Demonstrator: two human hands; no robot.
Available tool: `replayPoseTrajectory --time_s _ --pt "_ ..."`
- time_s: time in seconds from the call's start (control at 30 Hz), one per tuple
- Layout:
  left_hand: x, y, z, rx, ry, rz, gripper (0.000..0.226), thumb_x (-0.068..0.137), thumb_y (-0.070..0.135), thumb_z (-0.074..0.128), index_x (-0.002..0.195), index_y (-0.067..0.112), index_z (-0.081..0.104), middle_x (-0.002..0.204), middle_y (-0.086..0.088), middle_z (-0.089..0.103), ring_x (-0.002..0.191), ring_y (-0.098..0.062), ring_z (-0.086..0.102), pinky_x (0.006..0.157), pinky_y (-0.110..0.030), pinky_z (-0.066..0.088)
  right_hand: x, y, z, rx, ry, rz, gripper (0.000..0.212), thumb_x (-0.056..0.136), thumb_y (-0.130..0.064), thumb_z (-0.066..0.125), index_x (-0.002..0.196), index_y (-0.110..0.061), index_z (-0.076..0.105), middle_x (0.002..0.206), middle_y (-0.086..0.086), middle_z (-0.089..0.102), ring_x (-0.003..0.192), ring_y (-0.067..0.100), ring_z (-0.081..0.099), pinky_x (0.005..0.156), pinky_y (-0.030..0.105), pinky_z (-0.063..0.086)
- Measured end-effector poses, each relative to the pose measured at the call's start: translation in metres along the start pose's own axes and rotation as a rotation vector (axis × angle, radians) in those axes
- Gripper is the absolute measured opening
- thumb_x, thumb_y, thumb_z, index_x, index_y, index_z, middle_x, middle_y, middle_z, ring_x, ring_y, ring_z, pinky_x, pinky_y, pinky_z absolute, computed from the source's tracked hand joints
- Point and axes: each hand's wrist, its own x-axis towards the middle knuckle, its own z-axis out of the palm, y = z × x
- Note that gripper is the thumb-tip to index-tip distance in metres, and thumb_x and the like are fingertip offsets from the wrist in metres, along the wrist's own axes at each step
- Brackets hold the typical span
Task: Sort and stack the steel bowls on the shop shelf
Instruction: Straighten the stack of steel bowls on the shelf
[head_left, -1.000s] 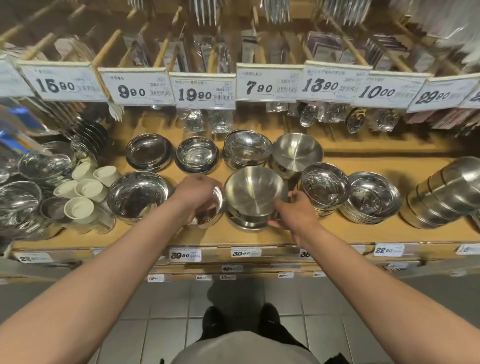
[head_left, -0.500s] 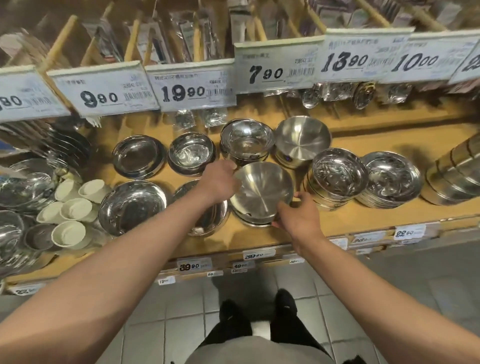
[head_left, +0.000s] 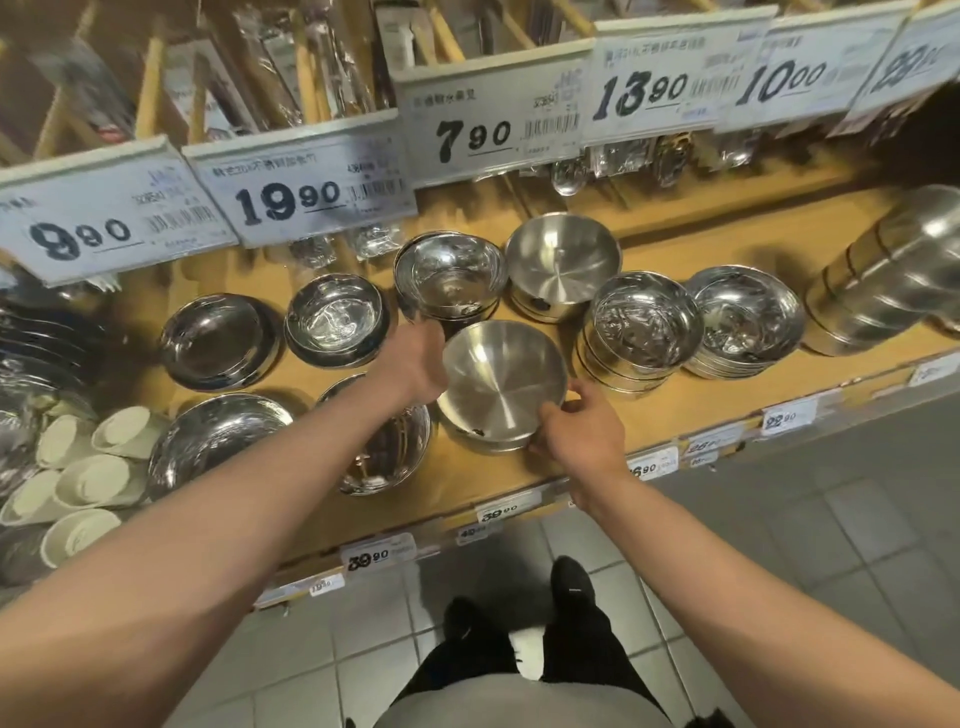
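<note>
In the centre of the frame, the brushed steel bowl (head_left: 501, 382) sits on top of a short stack of the same kind, on the wooden shelf (head_left: 675, 260). The left hand (head_left: 415, 364) holds its left rim; its fingers are hidden behind the hand, so the exact grip cannot be told. The right hand (head_left: 579, 431) holds the near right rim, with fingers curled on the edge.

Around it many things stand close. Just behind is a shiny bowl stack (head_left: 449, 275), and beside that a second brushed bowl (head_left: 563, 262). To the right are a tall stack of shiny bowls (head_left: 644, 325) and a lower stack (head_left: 745, 317), then steel containers (head_left: 883, 275) lying on their side. Under the left forearm lies a shiny bowl (head_left: 384, 447), partly covered. At the lower left are white cups (head_left: 88, 478).

Price tags hang above: "9.90" (head_left: 83, 236), "19.90" (head_left: 288, 200), "7.90" (head_left: 475, 137), "13.90" (head_left: 644, 93), "10.00" (head_left: 782, 80). On the shelf edge a small tag reads "39.90" (head_left: 369, 558).
</note>
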Motion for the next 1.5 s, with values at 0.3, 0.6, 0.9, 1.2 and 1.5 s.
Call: replayPoseTrajectory --time_s 0.3,0.6,0.9,1.2,1.5 --pt "-0.009 0.0 0.005 -0.142 -0.046 -0.05 0.023 0.092 0.011 0.059 0.111 0.001 0.049 0.089 -0.008 0.056 0.062 -0.012 0.047 0.042 -0.02 0.033 0.009 -0.014 -0.011 -0.318 0.015 -0.067 0.045 0.092 -0.023 0.064 0.135 -0.009 0.058 0.116 0.015 0.071 0.109 0.034 0.065 0.096 0.038 0.051" --pt "-0.002 0.0 0.0 -0.167 0.002 0.049 0.045 0.091 0.015 0.065 0.115 -0.022 0.054 0.062 -0.008 0.043 0.05 -0.009 0.03 0.029 -0.014 0.024 0.003 -0.011 -0.013 -0.342 -0.025 -0.021 0.025 0.085 -0.024 0.067 0.1 -0.005 0.074 0.096 0.017 0.076 0.099 0.033 0.069 0.09 0.043 0.056" --pt "-0.003 0.01 -0.008 -0.129 0.002 0.056 0.038 0.087 0.004 0.058 0.105 -0.027 0.048 0.092 -0.033 0.055 0.071 -0.028 0.061 0.05 -0.046 0.039 -0.001 -0.008 -0.009 -0.37 -0.012 -0.006 0.039 0.082 -0.022 0.07 0.117 -0.005 0.064 0.109 0.014 0.07 0.101 0.033 0.066 0.085 0.04 0.055" --pt "-0.01 0.01 -0.001 0.003 -0.047 -0.045 0.029 0.09 0.013 0.055 0.063 0.009 0.044 0.063 -0.003 0.042 0.052 -0.014 0.037 0.042 -0.023 0.026 -0.002 -0.007 -0.016 -0.345 0.06 -0.174 0.037 0.092 -0.013 0.062 0.129 -0.009 0.062 0.116 0.013 0.071 0.11 0.031 0.064 0.094 0.035 0.05" --pt "-0.006 0.009 -0.005 0.013 0.061 -0.021 0.035 0.086 -0.002 0.051 0.057 0.01 0.037 0.061 -0.003 0.036 0.058 -0.018 0.035 0.044 -0.025 0.022 -0.008 -0.002 -0.017 -0.32 0.07 -0.208 0.037 0.086 -0.01 0.068 0.123 -0.009 0.064 0.114 0.011 0.071 0.107 0.028 0.065 0.085 0.028 0.047"
